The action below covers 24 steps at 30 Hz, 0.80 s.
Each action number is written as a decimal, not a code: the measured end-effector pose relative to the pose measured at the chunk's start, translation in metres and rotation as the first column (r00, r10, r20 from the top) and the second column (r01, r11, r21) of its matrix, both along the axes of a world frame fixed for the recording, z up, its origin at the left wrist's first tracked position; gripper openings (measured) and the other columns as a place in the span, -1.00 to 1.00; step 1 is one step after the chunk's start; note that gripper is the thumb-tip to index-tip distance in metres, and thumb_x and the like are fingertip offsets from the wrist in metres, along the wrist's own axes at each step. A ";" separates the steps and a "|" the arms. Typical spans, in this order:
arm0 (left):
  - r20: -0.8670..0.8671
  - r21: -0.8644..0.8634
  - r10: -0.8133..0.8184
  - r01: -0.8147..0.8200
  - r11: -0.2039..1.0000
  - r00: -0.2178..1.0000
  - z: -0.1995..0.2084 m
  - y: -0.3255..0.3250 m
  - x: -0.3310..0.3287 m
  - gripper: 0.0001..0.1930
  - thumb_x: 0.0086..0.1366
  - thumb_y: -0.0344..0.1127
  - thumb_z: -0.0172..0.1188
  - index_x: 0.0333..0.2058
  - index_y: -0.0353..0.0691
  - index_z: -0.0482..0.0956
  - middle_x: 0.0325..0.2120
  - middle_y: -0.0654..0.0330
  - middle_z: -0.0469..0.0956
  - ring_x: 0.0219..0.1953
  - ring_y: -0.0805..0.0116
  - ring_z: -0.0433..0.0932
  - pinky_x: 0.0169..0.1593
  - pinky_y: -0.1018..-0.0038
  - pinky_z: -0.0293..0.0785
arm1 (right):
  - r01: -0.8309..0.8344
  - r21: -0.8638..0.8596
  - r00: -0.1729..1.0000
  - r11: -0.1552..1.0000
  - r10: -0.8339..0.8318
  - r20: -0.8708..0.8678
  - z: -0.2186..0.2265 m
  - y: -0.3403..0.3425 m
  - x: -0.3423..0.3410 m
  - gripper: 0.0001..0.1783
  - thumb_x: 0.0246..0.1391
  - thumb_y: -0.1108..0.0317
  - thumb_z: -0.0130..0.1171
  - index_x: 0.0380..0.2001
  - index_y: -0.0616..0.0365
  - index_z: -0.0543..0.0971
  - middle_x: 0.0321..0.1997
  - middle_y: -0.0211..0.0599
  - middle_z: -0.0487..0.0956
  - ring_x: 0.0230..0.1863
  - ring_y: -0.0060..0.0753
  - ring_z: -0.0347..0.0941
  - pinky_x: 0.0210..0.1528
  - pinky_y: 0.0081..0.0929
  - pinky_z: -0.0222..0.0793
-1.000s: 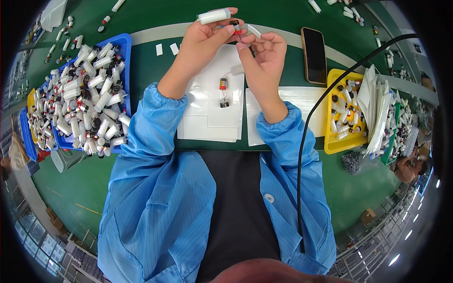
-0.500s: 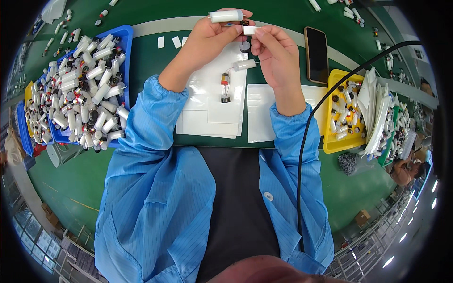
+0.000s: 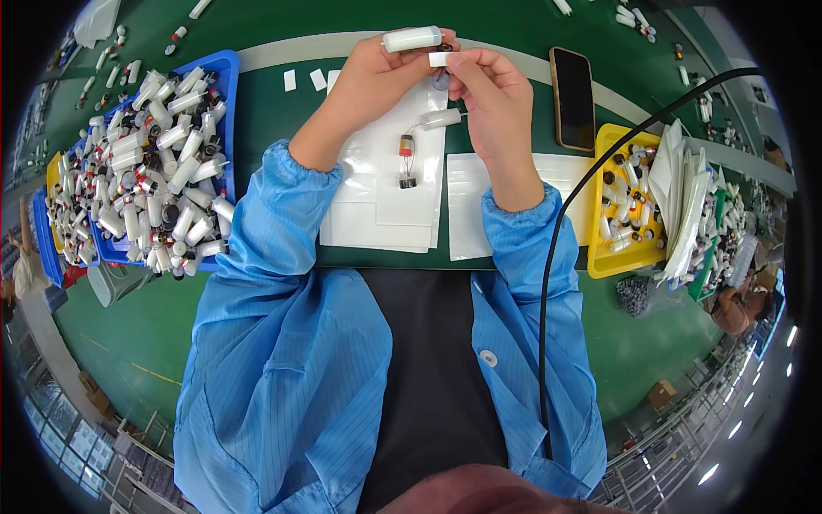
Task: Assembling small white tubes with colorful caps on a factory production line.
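My left hand [image 3: 377, 79] is closed on a translucent white cylinder [image 3: 412, 38], which lies crosswise at the fingertips with a small dark wired part by its right end. My right hand [image 3: 497, 92] pinches a small white rectangular piece [image 3: 439, 59] between thumb and fingers, right at the left thumb tip. A round grey part [image 3: 441, 81] hangs just below, partly hidden. Under the hands, another wired assembly lies on white sheets [image 3: 377, 197]: a white cylinder [image 3: 442, 118], a red-and-yellow cylinder [image 3: 406, 146] and a small dark part [image 3: 408, 182].
Small white rectangles [image 3: 289, 80] lie left of the hands. A blue bin [image 3: 229, 111] heaped with white cylinders stands at left; a yellow tray [image 3: 604, 257] with similar parts at right. A phone [image 3: 574, 98] lies beyond it. A black cable [image 3: 556, 248] crosses the right side.
My right hand has shifted left with the white piece, closer to my left hand. The round grey part is now more covered by the fingers.
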State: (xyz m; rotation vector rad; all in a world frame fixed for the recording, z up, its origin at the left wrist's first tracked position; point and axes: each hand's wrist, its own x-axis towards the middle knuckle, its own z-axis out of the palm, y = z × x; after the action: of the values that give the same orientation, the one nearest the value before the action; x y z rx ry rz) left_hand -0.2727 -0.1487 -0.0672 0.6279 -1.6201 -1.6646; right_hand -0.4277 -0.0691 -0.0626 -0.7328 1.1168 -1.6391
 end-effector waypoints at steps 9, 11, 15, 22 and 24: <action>-0.052 0.075 -0.052 0.055 0.996 0.997 0.009 0.003 0.004 -0.65 0.36 -0.45 0.22 0.11 -0.25 0.59 -0.04 0.18 0.66 -0.03 0.44 0.63 0.07 0.51 0.56 | 0.109 -0.035 0.989 0.993 -0.112 -0.100 0.004 0.002 0.011 -0.84 0.16 0.46 0.32 -0.26 0.31 0.59 -0.41 -0.32 0.63 -0.42 -0.63 0.50 -0.33 -0.68 0.42; 0.014 0.081 -0.063 0.062 0.995 0.998 0.012 0.002 0.006 -0.61 0.36 -0.43 0.24 0.16 -0.25 0.56 -0.01 0.13 0.65 0.03 0.39 0.62 0.14 0.45 0.55 | 0.122 -0.056 0.984 0.991 -0.128 -0.121 0.003 0.003 0.013 -0.85 0.16 0.45 0.33 -0.26 0.30 0.60 -0.42 -0.33 0.62 -0.43 -0.64 0.50 -0.34 -0.68 0.42; 0.095 -0.032 0.001 0.002 0.999 0.995 0.014 0.001 0.004 -0.62 0.37 -0.41 0.25 0.14 -0.27 0.56 -0.03 0.12 0.66 0.01 0.39 0.62 0.13 0.45 0.56 | 0.155 -0.113 0.892 0.981 -0.188 -0.412 -0.003 0.005 0.009 -0.80 0.16 0.45 0.33 -0.18 0.25 0.58 -0.35 -0.36 0.63 -0.34 -0.65 0.51 -0.28 -0.68 0.43; -0.173 0.269 -0.170 0.212 0.939 0.970 0.014 -0.002 0.010 -0.66 0.39 -0.43 0.21 0.10 -0.38 0.54 -0.08 0.04 0.66 -0.03 0.31 0.65 0.06 0.45 0.62 | -0.261 -0.066 0.914 0.963 0.269 0.305 0.004 -0.001 -0.014 -0.67 0.19 0.45 0.30 0.00 0.20 0.51 -0.17 -0.36 0.62 -0.15 -0.61 0.50 -0.13 -0.58 0.44; -0.160 0.233 -0.096 0.132 0.964 0.982 0.024 -0.009 0.011 -0.70 0.40 -0.44 0.19 0.07 -0.40 0.55 -0.08 0.00 0.65 -0.03 0.26 0.66 0.06 0.44 0.63 | -0.160 -0.077 0.972 0.984 0.171 0.162 0.006 -0.001 -0.020 -0.72 0.23 0.42 0.26 -0.01 0.20 0.53 -0.16 -0.34 0.63 -0.16 -0.56 0.52 -0.12 -0.51 0.45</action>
State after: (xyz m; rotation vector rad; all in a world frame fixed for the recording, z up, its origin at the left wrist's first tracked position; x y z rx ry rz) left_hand -0.2617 -0.1578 -0.0431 0.5232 -1.3815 -1.9657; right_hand -0.4481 -0.0703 -0.0566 -0.6955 0.8636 -1.5689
